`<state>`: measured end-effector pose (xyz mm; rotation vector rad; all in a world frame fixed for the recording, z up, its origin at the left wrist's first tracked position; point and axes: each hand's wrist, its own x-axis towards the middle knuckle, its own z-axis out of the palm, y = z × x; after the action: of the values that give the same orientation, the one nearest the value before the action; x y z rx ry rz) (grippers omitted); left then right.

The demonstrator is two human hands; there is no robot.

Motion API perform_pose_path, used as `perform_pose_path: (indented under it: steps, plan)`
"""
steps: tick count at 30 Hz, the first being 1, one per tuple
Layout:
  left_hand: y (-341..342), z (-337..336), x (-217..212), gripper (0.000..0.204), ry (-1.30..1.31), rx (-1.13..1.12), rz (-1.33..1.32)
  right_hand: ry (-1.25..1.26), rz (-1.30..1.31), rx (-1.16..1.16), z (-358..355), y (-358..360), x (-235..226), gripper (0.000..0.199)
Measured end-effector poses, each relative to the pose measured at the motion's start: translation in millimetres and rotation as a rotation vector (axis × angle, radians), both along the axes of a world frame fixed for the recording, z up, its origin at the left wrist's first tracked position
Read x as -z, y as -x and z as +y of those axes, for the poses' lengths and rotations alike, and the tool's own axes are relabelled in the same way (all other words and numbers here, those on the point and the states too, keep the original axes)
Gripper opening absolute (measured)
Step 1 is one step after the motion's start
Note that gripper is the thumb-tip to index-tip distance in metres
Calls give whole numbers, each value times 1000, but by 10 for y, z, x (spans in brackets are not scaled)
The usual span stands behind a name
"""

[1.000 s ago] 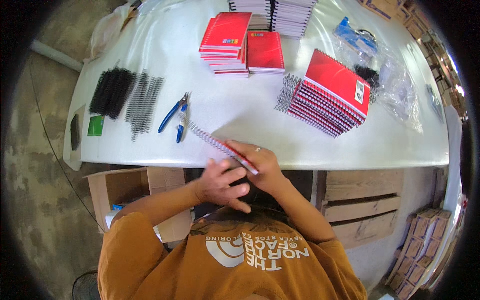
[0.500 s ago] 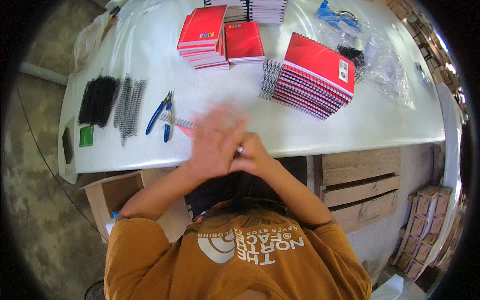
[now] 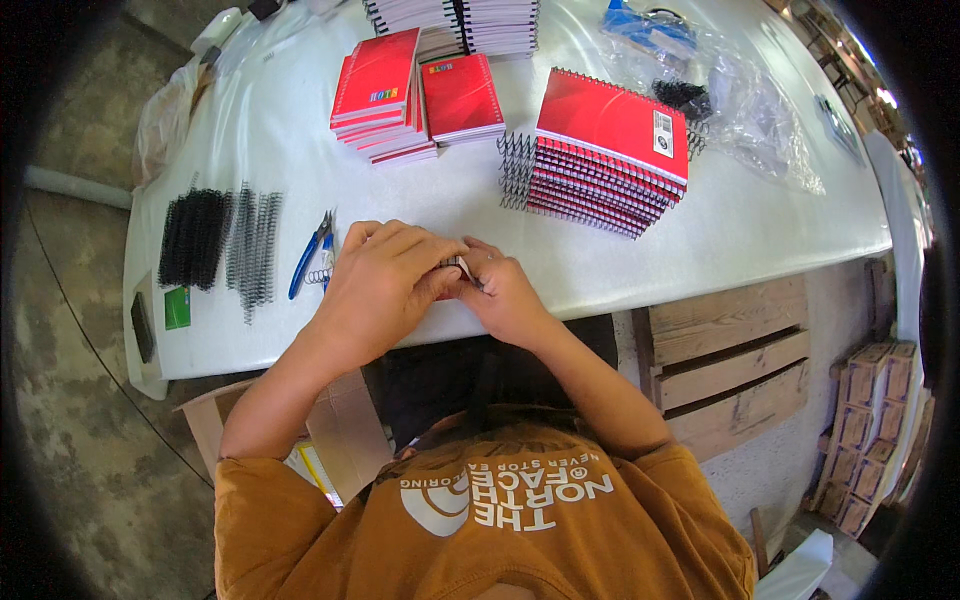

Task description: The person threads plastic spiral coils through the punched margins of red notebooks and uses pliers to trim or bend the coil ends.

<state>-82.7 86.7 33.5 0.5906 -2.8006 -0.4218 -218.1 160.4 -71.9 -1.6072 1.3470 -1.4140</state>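
My left hand [image 3: 378, 282] and my right hand [image 3: 505, 297] are together at the table's near edge, both closed on a small notebook [image 3: 457, 264]. Only a sliver of its pale page edge shows between my fingers. A wire spiral [image 3: 317, 278] pokes out left of my left hand; whether it runs into the notebook is hidden. Blue-handled cutting pliers [image 3: 312, 258] lie just beyond it, partly behind my left hand. Farther left are a bundle of black spirals [image 3: 195, 240] and a looser row of grey-looking spirals [image 3: 254, 245].
Spiral-bound red notebooks [image 3: 610, 125] are stacked at the right, with loose red notebooks [image 3: 375, 85] farther back. White-paged bound books [image 3: 500, 25] stand at the far edge. Clear plastic wrap [image 3: 750, 130] lies right. An open cardboard box [image 3: 345, 430] sits below the table.
My hands have gone from a blurred, crossed pose to a firm two-handed grip on the notebook. The spiral's visible length left of my hand is shorter. The whole view has shifted slightly.
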Motion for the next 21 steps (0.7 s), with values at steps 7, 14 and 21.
perform_pose_path:
  steps: [7, 14, 21]
  plan:
    - [76, -22, -37, 21, -22, 10, -44, -23, -2, 33, 44, -6, -32, 24]
    - [290, 59, -340, 21, -102, -47, -184, -19, 32, -22, 224, 178, -100, 22]
    - [786, -80, -696, 30, -78, 23, 346, 377, 292, 517, 578, 1052, -1078, 28]
